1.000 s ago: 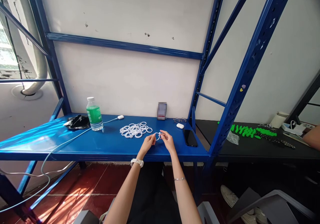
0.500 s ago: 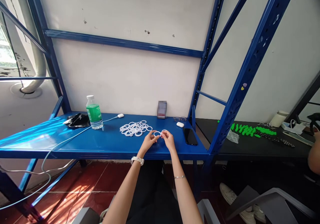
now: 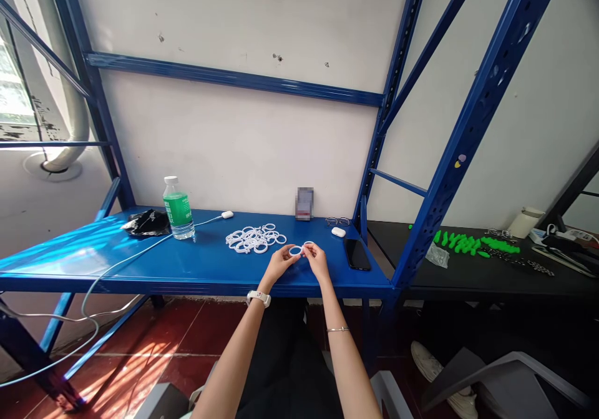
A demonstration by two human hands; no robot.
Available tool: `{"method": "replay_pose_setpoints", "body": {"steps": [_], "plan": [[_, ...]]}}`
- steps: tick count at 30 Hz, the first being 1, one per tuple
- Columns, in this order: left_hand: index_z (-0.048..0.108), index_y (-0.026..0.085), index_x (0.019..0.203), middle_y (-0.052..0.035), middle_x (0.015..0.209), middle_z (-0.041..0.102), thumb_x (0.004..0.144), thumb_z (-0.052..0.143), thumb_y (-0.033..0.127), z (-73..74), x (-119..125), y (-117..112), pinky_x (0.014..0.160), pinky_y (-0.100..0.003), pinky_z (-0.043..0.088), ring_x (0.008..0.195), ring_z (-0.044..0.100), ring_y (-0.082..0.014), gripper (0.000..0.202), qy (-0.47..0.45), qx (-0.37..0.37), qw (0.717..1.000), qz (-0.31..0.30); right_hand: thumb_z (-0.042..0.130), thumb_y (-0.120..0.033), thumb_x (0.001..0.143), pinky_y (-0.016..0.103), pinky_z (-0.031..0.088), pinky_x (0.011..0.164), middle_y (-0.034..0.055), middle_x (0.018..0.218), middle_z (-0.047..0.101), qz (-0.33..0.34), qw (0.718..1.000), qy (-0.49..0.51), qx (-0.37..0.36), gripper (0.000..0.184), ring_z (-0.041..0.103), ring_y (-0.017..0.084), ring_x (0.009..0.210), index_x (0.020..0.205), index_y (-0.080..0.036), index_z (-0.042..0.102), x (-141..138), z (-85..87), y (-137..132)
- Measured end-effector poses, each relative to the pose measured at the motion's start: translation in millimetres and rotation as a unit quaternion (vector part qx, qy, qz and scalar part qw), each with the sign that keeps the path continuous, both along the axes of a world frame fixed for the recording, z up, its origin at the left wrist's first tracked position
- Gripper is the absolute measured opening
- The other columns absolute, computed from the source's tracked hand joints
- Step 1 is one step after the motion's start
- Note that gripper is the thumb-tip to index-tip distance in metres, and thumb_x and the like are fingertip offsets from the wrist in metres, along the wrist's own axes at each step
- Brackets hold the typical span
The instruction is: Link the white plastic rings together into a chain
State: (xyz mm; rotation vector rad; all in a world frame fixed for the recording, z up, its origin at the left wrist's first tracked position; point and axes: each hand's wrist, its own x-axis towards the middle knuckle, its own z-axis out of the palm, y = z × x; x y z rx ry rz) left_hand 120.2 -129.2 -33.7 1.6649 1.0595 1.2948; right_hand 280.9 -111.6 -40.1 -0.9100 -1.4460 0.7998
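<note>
My left hand [image 3: 280, 263] pinches a white ring [image 3: 295, 255] between thumb and fingers, just above the front of the blue table. Close beside it, my right hand [image 3: 315, 259] is closed with its fingertips on a second white ring [image 3: 308, 242], partly hidden by the fingers. Both rings meet at the fingertips; whether they are linked, I cannot tell. A loose heap of white rings [image 3: 253, 239] lies on the table to the left of my hands, some apparently joined in chains.
On the blue table [image 3: 210, 272] stand a water bottle [image 3: 178, 210] and a black plastic bag [image 3: 146, 223]. A phone [image 3: 357, 255], a white earbud case [image 3: 338, 232] and glasses [image 3: 337, 221] lie right. Green pieces [image 3: 461, 242] cover part of the black table. A seated person's shoes show below.
My hands stay nearly in place, still pinching the rings. The view has shifted slightly. At the far right, another person's arm has gone out of view.
</note>
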Motion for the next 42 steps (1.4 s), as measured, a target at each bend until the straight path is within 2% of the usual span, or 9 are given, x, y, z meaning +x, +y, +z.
{"method": "replay_pose_setpoints", "body": {"steps": [13, 24, 33, 42], "plan": [[0.061, 0.015, 0.116, 0.0017, 0.07, 0.06, 0.069, 0.074, 0.047, 0.8, -0.7, -0.4, 0.062, -0.028, 0.046, 0.061, 0.056, -0.0152, 0.059, 0.006, 0.004, 1.0, -0.012, 0.063, -0.054, 0.08, 0.034, 0.052, 0.073, 0.0063, 0.083, 0.068, -0.003, 0.999, -0.032, 0.015, 0.034, 0.065, 0.022, 0.076, 0.083, -0.02, 0.064, 1.7, -2.6, 1.3], [0.061, 0.015, 0.116, 0.0026, 0.07, 0.058, 0.069, 0.074, 0.046, 1.1, -0.3, -0.2, 0.062, -0.027, 0.045, 0.061, 0.055, -0.0145, 0.058, 0.01, 0.008, 1.0, -0.012, 0.061, -0.052, 0.081, 0.035, 0.051, 0.073, 0.0051, 0.08, 0.068, -0.011, 0.998, -0.04, 0.038, 0.031, 0.065, 0.023, 0.075, 0.08, -0.022, 0.061, 2.5, -9.3, 7.6], [0.062, 0.015, 0.117, 0.0021, 0.07, 0.058, 0.07, 0.074, 0.047, -1.3, -0.8, 1.7, 0.06, -0.026, 0.043, 0.061, 0.054, -0.0142, 0.058, 0.014, 0.014, 1.0, -0.009, 0.062, -0.05, 0.081, 0.035, 0.052, 0.073, 0.0047, 0.078, 0.067, -0.009, 0.998, -0.044, 0.04, 0.029, 0.065, 0.023, 0.075, 0.078, -0.022, 0.061, 2.9, -8.1, 7.0], [0.06, 0.016, 0.117, 0.0008, 0.071, 0.061, 0.072, 0.073, 0.049, -2.1, -0.4, 1.8, 0.063, -0.027, 0.046, 0.064, 0.057, -0.0157, 0.058, -0.006, 0.011, 1.0, -0.009, 0.064, -0.053, 0.079, 0.036, 0.054, 0.077, 0.009, 0.088, 0.071, 0.013, 1.0, -0.015, 0.009, 0.035, 0.067, 0.025, 0.081, 0.089, -0.02, 0.068, 2.0, -6.7, 6.7]]}}
